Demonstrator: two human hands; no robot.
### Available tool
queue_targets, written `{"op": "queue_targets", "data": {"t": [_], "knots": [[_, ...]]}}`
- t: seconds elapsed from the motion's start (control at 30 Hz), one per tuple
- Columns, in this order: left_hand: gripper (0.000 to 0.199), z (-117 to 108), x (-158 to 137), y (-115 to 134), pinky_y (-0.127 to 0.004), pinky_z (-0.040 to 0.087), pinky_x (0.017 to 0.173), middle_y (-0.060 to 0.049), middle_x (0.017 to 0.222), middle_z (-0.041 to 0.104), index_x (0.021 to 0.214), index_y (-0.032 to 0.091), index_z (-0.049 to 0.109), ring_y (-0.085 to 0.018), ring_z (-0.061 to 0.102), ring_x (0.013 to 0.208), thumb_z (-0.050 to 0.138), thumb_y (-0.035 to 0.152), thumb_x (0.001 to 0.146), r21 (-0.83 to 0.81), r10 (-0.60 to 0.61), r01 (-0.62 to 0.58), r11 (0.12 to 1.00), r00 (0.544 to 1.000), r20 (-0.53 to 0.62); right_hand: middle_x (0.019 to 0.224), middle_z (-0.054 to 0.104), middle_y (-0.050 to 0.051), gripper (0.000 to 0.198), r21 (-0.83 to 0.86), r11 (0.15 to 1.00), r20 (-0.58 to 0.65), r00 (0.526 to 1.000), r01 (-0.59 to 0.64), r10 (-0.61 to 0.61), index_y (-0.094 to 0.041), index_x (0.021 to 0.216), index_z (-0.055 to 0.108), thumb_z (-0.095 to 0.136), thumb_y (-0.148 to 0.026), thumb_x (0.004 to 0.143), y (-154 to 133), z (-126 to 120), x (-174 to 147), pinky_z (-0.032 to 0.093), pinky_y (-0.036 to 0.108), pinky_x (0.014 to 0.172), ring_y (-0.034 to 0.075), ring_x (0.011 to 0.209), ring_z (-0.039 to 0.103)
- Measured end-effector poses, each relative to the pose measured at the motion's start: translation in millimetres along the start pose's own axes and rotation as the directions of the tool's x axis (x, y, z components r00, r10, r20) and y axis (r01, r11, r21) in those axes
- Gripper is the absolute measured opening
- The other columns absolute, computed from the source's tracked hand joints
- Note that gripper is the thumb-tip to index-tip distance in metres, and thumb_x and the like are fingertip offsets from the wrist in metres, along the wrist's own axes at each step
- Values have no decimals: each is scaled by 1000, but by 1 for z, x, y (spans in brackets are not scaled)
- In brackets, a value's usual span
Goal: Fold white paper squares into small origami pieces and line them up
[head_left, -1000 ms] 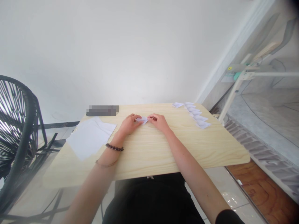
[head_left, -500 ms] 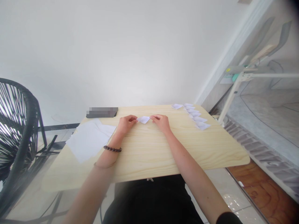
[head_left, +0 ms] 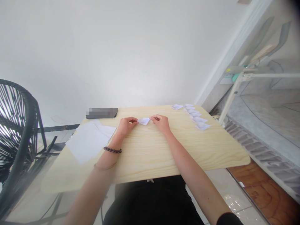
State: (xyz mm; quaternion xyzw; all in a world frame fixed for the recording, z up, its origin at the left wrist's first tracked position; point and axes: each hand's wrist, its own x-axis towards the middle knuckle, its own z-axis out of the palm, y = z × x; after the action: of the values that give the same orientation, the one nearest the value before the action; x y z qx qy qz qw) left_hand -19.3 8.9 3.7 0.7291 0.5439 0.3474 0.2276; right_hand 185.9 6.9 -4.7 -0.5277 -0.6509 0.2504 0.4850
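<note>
Between my two hands is a small folded piece of white paper [head_left: 143, 121], kite-like in outline, just above or on the wooden table [head_left: 150, 150]; I cannot tell which. My left hand [head_left: 127, 125], with a dark bead bracelet on its wrist, pinches the paper's left corner. The right corner is pinched by my right hand [head_left: 161, 122]. Several similar folded papers [head_left: 198, 119] lie in an overlapping row at the back right, and a single folded paper [head_left: 177, 107] sits just left of that row.
Flat white sheets [head_left: 90, 140] are spread in a loose pile on the table's left side. Behind them lies a dark, blurred-out object [head_left: 102, 113]. A black woven chair [head_left: 30, 118] stands to the left, a white metal frame [head_left: 232, 97] to the right. A white wall [head_left: 140, 56] rises behind the table.
Both hands keep their pinch on the folded paper. It has tilted slightly, and its outline looks a little different; otherwise the view has barely shifted.
</note>
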Motion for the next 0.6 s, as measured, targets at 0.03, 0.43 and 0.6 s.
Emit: {"op": "queue_targets", "data": {"t": [0.03, 0.43, 0.6], "knots": [[25, 0, 0, 1, -28, 46, 73, -3, 79, 68, 82, 19, 66, -17, 61, 73, 55, 36, 69, 9, -6, 6, 1000, 1000, -3, 70, 67, 0, 22, -7, 1000, 4, 1000, 5, -5, -19, 73, 66, 54, -37, 72, 0, 0, 0, 45, 23, 60, 12, 56, 60], [24, 1, -2, 5, -25, 41, 65, -1, 79, 68, 80, 23, 67, -18, 60, 72, 47, 34, 76, 235, 123, -128, 963, 992, 34, 73, 67, -1, 19, -125, 986, 75, 992, 109, -100, -19, 73, 65, 54, -34, 73, -1, 3, -1, 43, 22, 64, 12, 64, 58], [25, 2, -3, 10, -26, 39, 63, -1, 84, 68, 81, 27, 66, -19, 60, 75, 43, 34, 79, 370, 121, -133, 919, 991, 56, 73, 66, -1, 19, -190, 966, 111, 981, 177, -158, -19, 73, 65, 52, -32, 76, -2, 4, 0, 41, 22, 64, 11, 65, 57]]}}
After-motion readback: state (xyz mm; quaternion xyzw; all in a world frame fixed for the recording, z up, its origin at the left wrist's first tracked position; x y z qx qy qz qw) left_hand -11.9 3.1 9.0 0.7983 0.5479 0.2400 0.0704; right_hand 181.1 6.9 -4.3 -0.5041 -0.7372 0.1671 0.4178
